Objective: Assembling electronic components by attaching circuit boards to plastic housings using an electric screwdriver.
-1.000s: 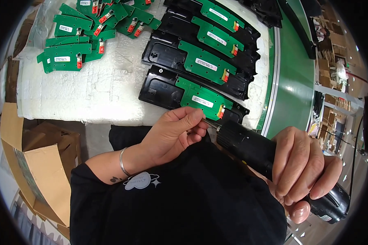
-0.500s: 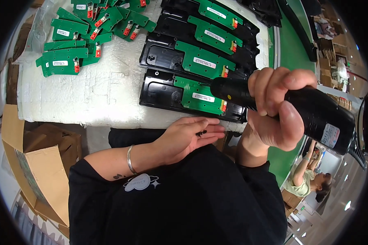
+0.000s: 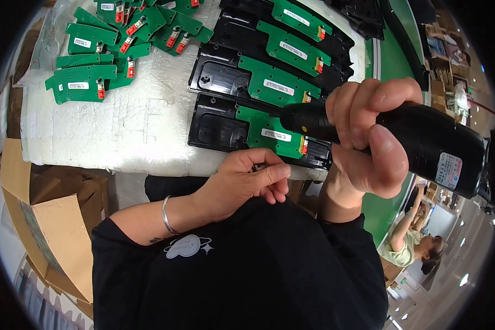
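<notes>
My right hand point(image 3: 371, 129) is wrapped round a black electric screwdriver point(image 3: 432, 129). The tool lies across the view with its nose over the nearest green circuit board point(image 3: 253, 118); the bit's tip is hard to make out. That board sits on the right part of a black plastic housing point(image 3: 217, 124). Just in front of the housing's near edge, my left hand point(image 3: 245, 179) is curled, thumb bent in over the fingers. Small black screws point(image 3: 258, 166) are partly visible in it, mostly covered.
Several more black housings point(image 3: 231, 36) with green boards line up behind the nearest one. Loose green boards point(image 3: 85, 74) with red-and-white connectors are piled at the far left on a white foam-topped table point(image 3: 126, 132). An open cardboard box point(image 3: 63, 236) stands at lower left. A person point(image 3: 412, 245) is at the right.
My left hand has gone from a flat, open palm bearing the screws to curled fingers closed over them. The screwdriver stays over the nearest board, its rear end slightly further right.
</notes>
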`<move>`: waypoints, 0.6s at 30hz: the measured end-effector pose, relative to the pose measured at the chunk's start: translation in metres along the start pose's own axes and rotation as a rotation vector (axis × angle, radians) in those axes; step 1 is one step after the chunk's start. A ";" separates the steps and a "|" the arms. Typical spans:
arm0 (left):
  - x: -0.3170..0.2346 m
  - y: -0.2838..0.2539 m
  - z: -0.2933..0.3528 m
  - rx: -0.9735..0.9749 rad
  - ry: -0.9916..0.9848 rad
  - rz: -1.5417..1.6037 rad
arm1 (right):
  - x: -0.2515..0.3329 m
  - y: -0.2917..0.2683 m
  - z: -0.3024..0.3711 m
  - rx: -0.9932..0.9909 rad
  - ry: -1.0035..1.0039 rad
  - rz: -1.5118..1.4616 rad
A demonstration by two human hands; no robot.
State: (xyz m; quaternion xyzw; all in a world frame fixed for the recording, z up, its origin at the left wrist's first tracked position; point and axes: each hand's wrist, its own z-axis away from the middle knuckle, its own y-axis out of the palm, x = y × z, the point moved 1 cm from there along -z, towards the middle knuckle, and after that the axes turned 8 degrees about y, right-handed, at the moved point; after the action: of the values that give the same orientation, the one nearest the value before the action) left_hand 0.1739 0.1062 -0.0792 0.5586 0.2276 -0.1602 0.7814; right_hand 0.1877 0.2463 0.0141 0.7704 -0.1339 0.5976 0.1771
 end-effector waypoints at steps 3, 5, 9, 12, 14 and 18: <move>-0.005 0.005 -0.001 -0.119 -0.042 0.101 | -0.001 0.000 -0.003 0.009 0.021 0.019; -0.006 0.006 -0.001 -0.121 -0.036 0.107 | -0.002 -0.001 -0.005 0.039 0.022 0.019; -0.002 0.002 -0.001 -0.105 0.008 0.137 | -0.001 0.001 -0.005 0.031 0.017 0.014; -0.002 -0.003 0.002 -0.047 0.014 0.179 | 0.007 0.000 -0.005 0.069 0.049 -0.009; -0.002 0.002 0.001 -0.064 0.018 0.242 | 0.020 -0.023 -0.006 0.426 -0.092 -0.104; 0.004 0.001 0.003 -0.054 0.058 0.412 | 0.060 -0.032 0.018 0.402 -0.143 -0.219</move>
State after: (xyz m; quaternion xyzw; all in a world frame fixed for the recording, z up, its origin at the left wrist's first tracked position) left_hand 0.1778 0.1038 -0.0800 0.5766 0.1351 0.0255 0.8054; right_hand 0.2315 0.2683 0.0642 0.8405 0.0600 0.5333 0.0739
